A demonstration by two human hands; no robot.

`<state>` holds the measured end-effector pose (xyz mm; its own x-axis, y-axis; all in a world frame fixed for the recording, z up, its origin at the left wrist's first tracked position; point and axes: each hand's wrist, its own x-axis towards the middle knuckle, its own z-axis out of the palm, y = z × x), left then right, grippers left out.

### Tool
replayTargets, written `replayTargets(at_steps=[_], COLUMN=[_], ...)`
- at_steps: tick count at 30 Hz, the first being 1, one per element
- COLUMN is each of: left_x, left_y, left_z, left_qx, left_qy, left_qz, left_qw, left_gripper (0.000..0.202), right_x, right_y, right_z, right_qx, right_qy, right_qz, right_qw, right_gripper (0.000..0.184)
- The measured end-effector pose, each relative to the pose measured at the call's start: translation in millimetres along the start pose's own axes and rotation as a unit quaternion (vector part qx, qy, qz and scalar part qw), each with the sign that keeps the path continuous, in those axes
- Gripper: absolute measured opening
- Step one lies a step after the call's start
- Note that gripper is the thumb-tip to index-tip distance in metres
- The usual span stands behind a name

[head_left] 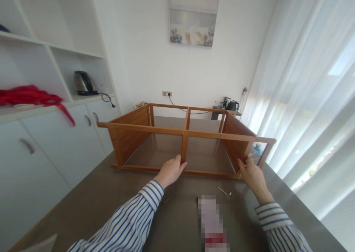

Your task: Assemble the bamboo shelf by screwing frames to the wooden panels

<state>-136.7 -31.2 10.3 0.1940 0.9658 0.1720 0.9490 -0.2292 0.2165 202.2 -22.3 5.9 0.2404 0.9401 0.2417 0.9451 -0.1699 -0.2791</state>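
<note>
A brown wooden frame (155, 129), built like a small shelf unit lying on its side, rests on the dark table. Solid panels close its left and right ends. Around the middle upright of the near side, my left hand (172, 170) is closed, thumb towards the right. My right hand (253, 174) grips the frame's right part near the lower corner, by the end panel (235, 144). Its fingertips are partly hidden behind the wood. Between my forearms lie a small metal tool (224, 191) with a bent end and a blurred-out flat item (212, 222).
The table (177, 200) extends to its right edge beside white curtains (310, 96). More small metal pieces (164, 203) lie by my left sleeve. White cabinets (52, 148) stand at left, with a kettle (84, 83) and red cloth (30, 96) above. Another kettle (232, 105) stands behind the frame.
</note>
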Motion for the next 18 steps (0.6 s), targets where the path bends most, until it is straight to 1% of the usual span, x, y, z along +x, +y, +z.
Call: replayTargets(at_steps=[8,14,18], left_x=[-4.0,-10.9,-14.0], left_y=[-28.5,-43.4,-49.4], left_z=[-17.4,-22.7,-22.6], left_qx=[-0.026,-0.036,-0.046], left_qy=[-0.012,-0.006,-0.002], left_qz=[-0.04,-0.098,-0.107], left_qw=[0.999,0.995,0.993], left_gripper=[0.037,0.034,0.034], right_x=[-4.2,-14.9,-22.7], right_y=[-35.0,-56.4,-62.1], right_z=[7.6,13.2,12.8], right_qx=[-0.004,-0.003,-0.006], right_qy=[-0.008,-0.01,-0.005], right_qz=[-0.031,-0.058,-0.061], right_qw=[0.999,0.998,0.998], right_gripper=[0.035,0.033,0.033])
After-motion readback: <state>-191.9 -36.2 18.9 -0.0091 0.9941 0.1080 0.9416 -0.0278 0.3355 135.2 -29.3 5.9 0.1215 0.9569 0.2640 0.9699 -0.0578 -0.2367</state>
